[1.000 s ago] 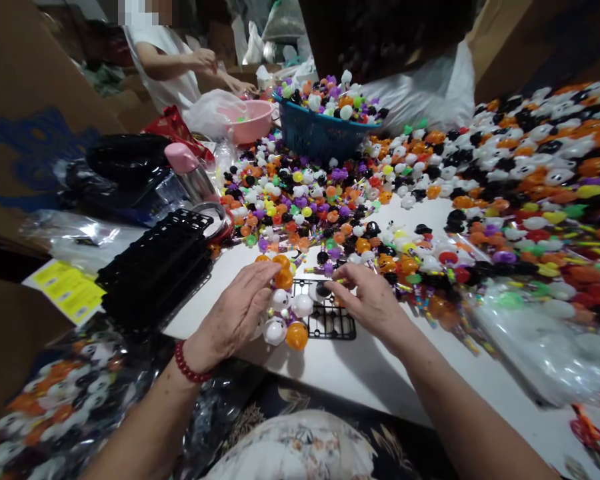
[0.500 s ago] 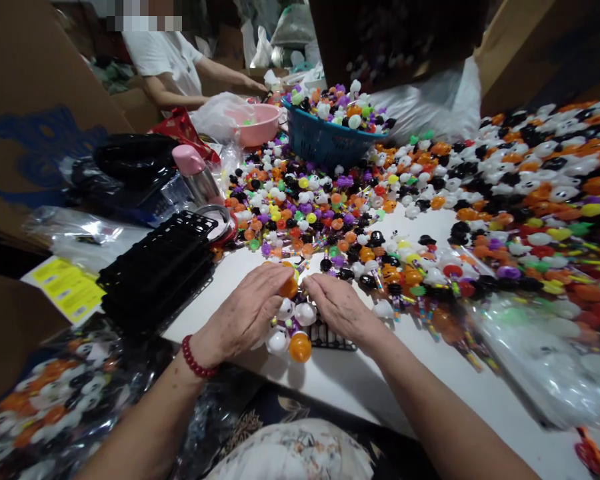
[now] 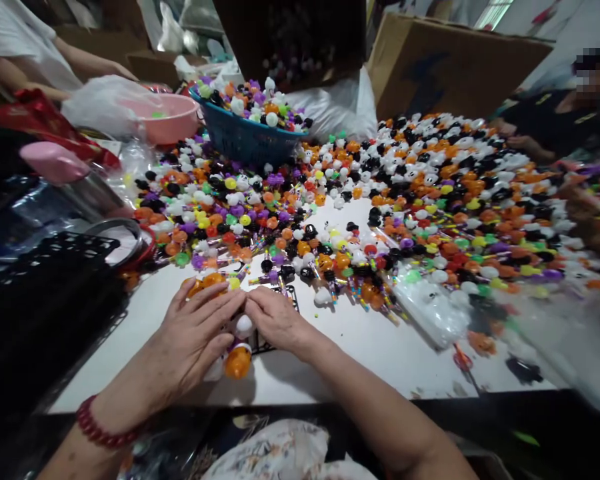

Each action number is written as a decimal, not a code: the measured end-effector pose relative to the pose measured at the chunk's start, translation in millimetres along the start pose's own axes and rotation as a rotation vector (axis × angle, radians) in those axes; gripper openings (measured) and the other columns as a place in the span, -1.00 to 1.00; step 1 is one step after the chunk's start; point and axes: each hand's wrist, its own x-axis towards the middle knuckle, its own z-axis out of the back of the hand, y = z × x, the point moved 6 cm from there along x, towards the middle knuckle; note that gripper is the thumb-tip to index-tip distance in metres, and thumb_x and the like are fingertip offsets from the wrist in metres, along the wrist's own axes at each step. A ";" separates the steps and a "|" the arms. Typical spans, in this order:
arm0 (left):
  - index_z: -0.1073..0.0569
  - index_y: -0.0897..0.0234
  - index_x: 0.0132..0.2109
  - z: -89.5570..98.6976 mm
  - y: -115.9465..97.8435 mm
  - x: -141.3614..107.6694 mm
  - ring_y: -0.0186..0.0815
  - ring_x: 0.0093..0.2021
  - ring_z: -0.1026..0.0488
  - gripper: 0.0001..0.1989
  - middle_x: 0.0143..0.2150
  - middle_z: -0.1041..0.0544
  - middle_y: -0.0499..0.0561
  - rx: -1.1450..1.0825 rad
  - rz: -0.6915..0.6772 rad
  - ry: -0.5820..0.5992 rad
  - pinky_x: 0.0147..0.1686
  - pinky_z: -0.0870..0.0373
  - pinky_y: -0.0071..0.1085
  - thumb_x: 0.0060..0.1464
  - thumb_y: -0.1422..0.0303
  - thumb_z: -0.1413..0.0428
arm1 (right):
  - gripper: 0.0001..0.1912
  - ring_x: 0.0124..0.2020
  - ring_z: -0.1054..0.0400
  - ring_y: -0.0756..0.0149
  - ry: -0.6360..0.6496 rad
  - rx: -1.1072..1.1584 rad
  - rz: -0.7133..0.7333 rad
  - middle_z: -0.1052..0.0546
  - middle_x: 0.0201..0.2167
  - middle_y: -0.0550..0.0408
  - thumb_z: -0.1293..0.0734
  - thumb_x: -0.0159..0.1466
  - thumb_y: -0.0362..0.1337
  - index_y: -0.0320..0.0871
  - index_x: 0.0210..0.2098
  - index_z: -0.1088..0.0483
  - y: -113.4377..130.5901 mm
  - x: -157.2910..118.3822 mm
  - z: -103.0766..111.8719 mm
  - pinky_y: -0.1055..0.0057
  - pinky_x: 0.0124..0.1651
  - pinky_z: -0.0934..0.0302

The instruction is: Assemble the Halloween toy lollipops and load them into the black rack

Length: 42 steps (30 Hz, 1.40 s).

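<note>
My left hand, a red bead bracelet at its wrist, lies over a bunch of small Halloween-headed toys with its fingers stretched out and thumb apart. An orange pumpkin head and a white head show below its fingers; more orange heads show beyond them. My right hand meets the left fingertips, its fingers closed together; what they pinch is hidden. Beneath the hands is a black grid tray, mostly covered by them.
Loose toys heap across the white table. Behind stand a blue basket of toys and a pink basin. Stacked black trays and a pink-lidded flask are left; red scissors lie right. Two people sit opposite.
My view has swung right, so the table's contents sit further left and a person at the right appears. Both hands stay together over the toys; the left hand covers more of them.
</note>
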 end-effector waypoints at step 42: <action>-0.04 0.09 0.39 2.0 -6.8 7.0 -0.15 0.38 -0.11 -0.43 0.37 -0.23 0.09 -0.033 0.085 0.113 0.39 0.22 -0.01 0.29 0.33 0.06 | -0.76 -0.15 -0.43 0.23 0.152 0.114 -0.127 -0.58 -0.15 0.05 -0.32 0.21 -0.46 -0.17 -0.13 -0.43 -56.2 13.1 -19.6 0.41 -0.10 -0.25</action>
